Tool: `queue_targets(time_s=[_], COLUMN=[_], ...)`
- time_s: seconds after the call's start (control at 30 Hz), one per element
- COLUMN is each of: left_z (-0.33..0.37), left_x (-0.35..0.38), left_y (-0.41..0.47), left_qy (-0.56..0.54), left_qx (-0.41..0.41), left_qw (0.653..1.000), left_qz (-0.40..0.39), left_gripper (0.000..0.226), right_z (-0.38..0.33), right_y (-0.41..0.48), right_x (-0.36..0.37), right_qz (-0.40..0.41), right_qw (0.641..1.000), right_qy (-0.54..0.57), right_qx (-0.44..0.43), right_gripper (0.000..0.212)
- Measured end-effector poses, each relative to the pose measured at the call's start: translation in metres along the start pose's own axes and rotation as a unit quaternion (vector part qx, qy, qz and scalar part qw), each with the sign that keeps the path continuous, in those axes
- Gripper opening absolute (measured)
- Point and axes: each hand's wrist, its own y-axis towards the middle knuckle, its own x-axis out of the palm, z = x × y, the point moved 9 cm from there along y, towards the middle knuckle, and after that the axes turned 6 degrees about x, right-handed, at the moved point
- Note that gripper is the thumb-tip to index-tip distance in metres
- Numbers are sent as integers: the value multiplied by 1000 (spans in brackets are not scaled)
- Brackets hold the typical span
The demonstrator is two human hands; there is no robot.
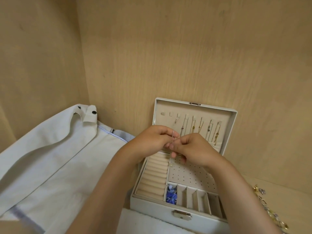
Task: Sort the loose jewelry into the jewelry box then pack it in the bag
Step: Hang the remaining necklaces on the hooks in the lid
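Observation:
An open pale grey jewelry box [152, 204] stands on the wooden shelf, lid upright against the back wall. Several thin necklaces [200, 128] hang on the lid's hooks. My left hand [152, 141] and my right hand [192, 148] meet above the box, both pinching a fine silver chain [172, 141] whose small pendant dangles over the ring rolls [154, 176]. A blue piece of jewelry [171, 196] lies in the leftmost front compartment. Loose gold and silver jewelry [268, 210] lies on the shelf to the right of the box.
A light canvas bag [50, 157] with snap buttons lies flat at the left. Wooden walls close in behind and at the left. A white cloth [135, 222] lies under the box's front edge.

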Motion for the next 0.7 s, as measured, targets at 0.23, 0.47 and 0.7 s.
queue_targets(time_s=[0.23,0.47,0.7], left_z=[-12,-3,-4], left_x=[-8,4,9], left_y=[10,7,3], left_qy=[250,354,432], left_qx=[72,167,181], left_qw=[963,917,878], left_qz=[71,79,98], left_gripper=[34,39,34], right_z=[-19,-56,-59], right_y=[0,7,21], right_x=[-31,-60,-51], right_qz=[136,210,201], right_qw=[988,969,960], right_qy=[-63,-98,-158], right_qx=[-49,-87,-114], right_gripper=[26,26,19])
